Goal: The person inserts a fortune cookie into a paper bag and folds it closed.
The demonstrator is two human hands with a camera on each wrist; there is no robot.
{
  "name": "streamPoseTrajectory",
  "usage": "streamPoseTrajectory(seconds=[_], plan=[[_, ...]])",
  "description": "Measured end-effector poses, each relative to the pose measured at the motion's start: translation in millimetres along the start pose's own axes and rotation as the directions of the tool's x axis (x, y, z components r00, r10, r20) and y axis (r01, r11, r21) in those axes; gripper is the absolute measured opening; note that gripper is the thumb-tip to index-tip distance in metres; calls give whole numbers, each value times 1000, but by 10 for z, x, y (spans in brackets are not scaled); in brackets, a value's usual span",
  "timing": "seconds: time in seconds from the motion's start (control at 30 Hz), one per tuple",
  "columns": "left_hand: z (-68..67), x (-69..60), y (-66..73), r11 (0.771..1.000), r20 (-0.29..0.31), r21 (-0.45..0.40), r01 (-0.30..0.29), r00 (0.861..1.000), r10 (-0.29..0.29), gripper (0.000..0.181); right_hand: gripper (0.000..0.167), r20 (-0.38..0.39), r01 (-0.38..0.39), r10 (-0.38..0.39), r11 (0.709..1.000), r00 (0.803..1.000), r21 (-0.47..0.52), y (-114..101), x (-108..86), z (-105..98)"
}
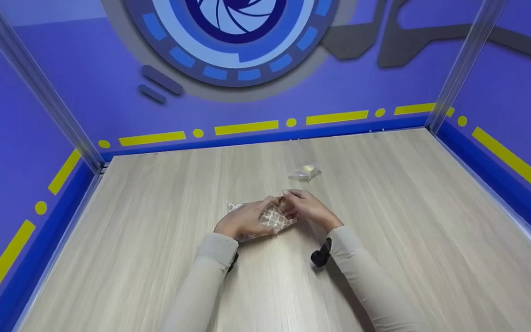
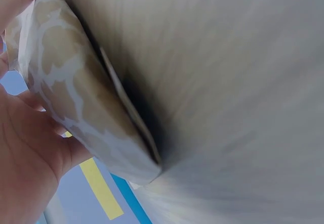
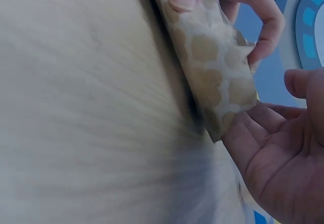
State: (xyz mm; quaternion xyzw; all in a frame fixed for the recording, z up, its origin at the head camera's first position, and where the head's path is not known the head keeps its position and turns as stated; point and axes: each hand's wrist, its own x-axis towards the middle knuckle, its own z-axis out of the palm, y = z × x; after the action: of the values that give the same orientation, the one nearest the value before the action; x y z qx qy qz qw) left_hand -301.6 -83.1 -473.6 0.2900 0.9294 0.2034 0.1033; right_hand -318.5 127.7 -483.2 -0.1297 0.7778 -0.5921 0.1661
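Pale sleeves (image 1: 195, 286) reach forward from the lower edge of the head view, each with a black device (image 1: 321, 256) strapped at the wrist, and both hands meet near the middle of the worktop (image 1: 155, 230). Between them is a paper packet (image 1: 274, 217), printed with tan patches parted by white lines, lying slantwise just above or on the wood; I cannot tell whether its lower edge touches. The left hand (image 1: 247, 219) grips it, thumb pressed on the face turned towards the person and a finger bent over the upper edge. The right hand (image 1: 312, 208) is not clenched: its fingers reach the packet's right end and touch it, while the thumb stands apart from the paper. Whether those fingertips go inside or behind that end is hidden. Seen from the left wrist, a thin paper edge (image 2: 124, 95) stands slightly off the packet's body along its lower side. Beyond the hands, a small clear wrapper (image 1: 298, 174) with a pale yellow piece (image 1: 309, 168) lies on the worktop, apart from the packet. Blue-violet panels (image 1: 76, 110) enclose 3 sides, marked with yellow dashes (image 1: 246, 127) and, at the back, a large round emblem (image 1: 240, 50); 2 metal posts (image 1: 39, 87) stand at the corners.
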Motion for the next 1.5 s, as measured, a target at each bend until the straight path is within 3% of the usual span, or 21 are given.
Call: streamPoseTrajectory(seconds=[0.13, 0.3, 0.43, 0.73, 0.93, 1.0, 1.23, 1.4, 1.5], plan=[[-6, -10, 3, 1000, -1, -3, -1, 1000, 1, 70, 42, -17, 15, -15, 1000, 1000, -2, -19, -6, -66], [-15, -18, 2, 1000, 0, -15, -7, 1000, 7, 71, 39, -107, 38, -47, 995, 993, -91, -41, -29, -162], [-16, -16, -1, 1000, 1, -18, -13, 1000, 13, 74, 39, -160, 38, -55, 993, 986, -109, -48, -27, -240], [3, -2, -14, 1000, 8, -7, 3, 1000, -3, 76, 33, -329, 45, -105, 982, 939, -185, -2, 16, -451], [-2, -15, -7, 1000, 12, -8, 8, 1000, -8, 77, 33, -474, -11, -59, 989, 879, -145, 50, 32, -576], [-11, -22, -3, 1000, 11, -4, 11, 1000, -11, 77, 35, -498, -28, -31, 994, 867, -110, 56, 36, -611], [-39, -25, 11, 1000, 10, -2, 12, 1000, -12, 78, 45, -522, -70, 35, 996, 852, -47, 56, 76, -684], [-35, -18, 12, 1000, 13, 13, 1, 1000, -1, 80, 46, -510, -111, 132, 991, 850, 73, 75, 140, -709], [-30, -14, 8, 1000, 12, 17, -3, 1000, 3, 80, 45, -504, -150, 178, 984, 845, 96, 83, 176, -721]])
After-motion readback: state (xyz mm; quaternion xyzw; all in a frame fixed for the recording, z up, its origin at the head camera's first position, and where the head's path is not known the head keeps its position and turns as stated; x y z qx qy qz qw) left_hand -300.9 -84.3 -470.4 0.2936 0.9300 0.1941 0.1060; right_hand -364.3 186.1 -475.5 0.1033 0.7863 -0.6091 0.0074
